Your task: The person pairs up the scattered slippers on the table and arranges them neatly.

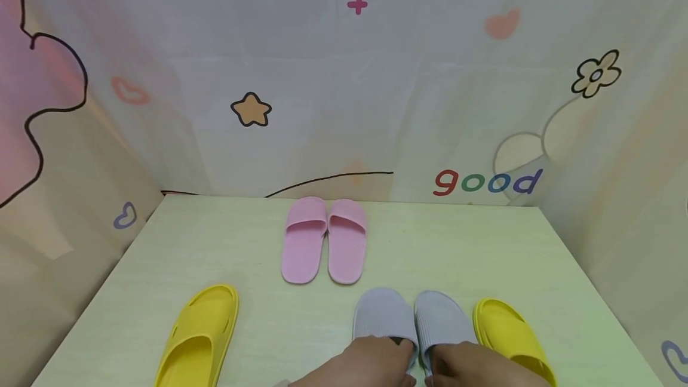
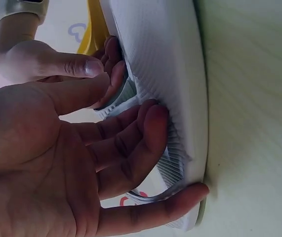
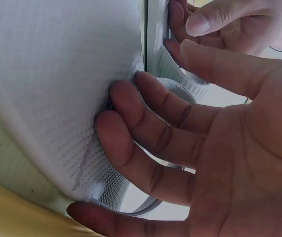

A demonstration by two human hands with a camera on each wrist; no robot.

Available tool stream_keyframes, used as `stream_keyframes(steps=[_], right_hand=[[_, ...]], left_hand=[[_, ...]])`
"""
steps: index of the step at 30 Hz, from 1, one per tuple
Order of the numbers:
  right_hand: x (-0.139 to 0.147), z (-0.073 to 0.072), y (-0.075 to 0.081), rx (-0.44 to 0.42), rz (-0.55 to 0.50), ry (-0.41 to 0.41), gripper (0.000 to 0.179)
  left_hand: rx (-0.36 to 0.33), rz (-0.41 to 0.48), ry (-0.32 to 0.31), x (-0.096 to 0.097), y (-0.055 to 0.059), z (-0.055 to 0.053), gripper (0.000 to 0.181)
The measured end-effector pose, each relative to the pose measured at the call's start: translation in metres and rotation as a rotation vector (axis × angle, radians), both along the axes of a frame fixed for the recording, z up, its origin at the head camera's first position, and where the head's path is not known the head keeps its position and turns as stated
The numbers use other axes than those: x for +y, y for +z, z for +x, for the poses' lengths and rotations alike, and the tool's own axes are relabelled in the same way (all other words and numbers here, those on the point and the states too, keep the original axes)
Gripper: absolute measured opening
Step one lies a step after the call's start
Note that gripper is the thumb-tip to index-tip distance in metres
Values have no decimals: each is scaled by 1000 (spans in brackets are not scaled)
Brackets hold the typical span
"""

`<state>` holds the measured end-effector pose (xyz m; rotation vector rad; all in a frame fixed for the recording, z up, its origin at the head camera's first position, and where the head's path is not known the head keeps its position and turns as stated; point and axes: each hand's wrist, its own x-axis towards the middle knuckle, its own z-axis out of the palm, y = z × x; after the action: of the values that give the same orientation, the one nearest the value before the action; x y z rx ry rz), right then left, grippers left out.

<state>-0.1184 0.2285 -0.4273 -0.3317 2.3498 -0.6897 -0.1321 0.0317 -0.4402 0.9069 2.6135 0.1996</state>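
Two grey slippers with ribbed straps, the left one (image 1: 383,314) and the right one (image 1: 442,318), lie side by side at the front of the table, toes pointing away. My left hand (image 1: 373,360) reaches to the left slipper's strap opening. In the left wrist view its fingers (image 2: 153,128) are loosely bent, fingertips against the slipper's insole, thumb apart. My right hand (image 1: 475,363) is at the right slipper's opening. The right wrist view shows its fingertips (image 3: 113,133) resting against that insole (image 3: 52,79), thumb free. Hands hide both slippers' heel ends in the head view.
A yellow slipper (image 1: 505,330) stands close at the right grey slipper's side, partly behind my right hand. Its match, another yellow slipper (image 1: 200,321), lies at the front left. Two pink slippers (image 1: 303,255) sit together near the table's (image 1: 457,249) back edge, before a printed curtain (image 1: 322,76).
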Motion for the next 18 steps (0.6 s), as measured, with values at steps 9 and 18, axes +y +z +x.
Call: stream_keyframes(steps=[9, 18], right_hand=[[-2, -5, 4, 2, 7, -13, 21], [-1, -15, 3, 40, 1, 37, 18]], left_hand=[[108, -11, -24, 3, 1, -3, 33], [83, -50, 24, 9, -1, -10, 47]])
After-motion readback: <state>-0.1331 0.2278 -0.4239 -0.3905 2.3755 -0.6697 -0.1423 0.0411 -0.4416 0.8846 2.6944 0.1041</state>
